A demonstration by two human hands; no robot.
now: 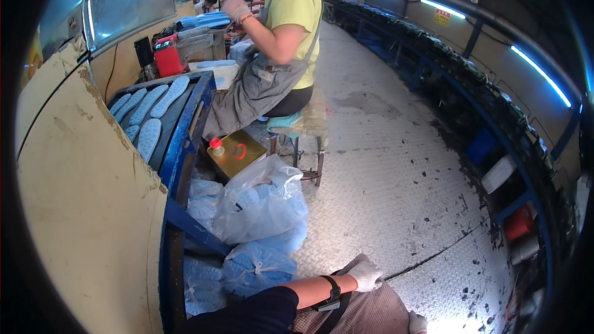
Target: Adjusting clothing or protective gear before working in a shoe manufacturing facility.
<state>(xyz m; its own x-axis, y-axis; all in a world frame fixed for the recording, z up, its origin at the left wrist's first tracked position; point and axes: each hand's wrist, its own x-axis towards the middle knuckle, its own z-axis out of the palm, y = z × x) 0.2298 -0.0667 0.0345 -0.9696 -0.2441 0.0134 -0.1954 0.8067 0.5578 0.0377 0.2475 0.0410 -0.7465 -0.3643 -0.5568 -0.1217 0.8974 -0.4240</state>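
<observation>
My left hand (366, 275), in a white knit glove, reaches in from the lower edge with a dark sleeve and a black strap at the wrist. Its curled fingers close on the brown checked apron (377, 309) spread over my lap. At the lower edge, only a small gloved part of my right hand (418, 323) shows beside the apron's edge; its fingers are mostly hidden. Nearest to my left arm are clear plastic bags (260, 266) of light blue pieces on the floor.
Light blue insoles (148, 136) lie on a blue-framed conveyor (179, 167) at left. A co-worker in a yellow shirt (300, 9) sits on a stool (318, 164) ahead, beside a gold can (238, 153). A long blue rack (427, 62) runs along the right; metal plate flooring (383, 167) lies between.
</observation>
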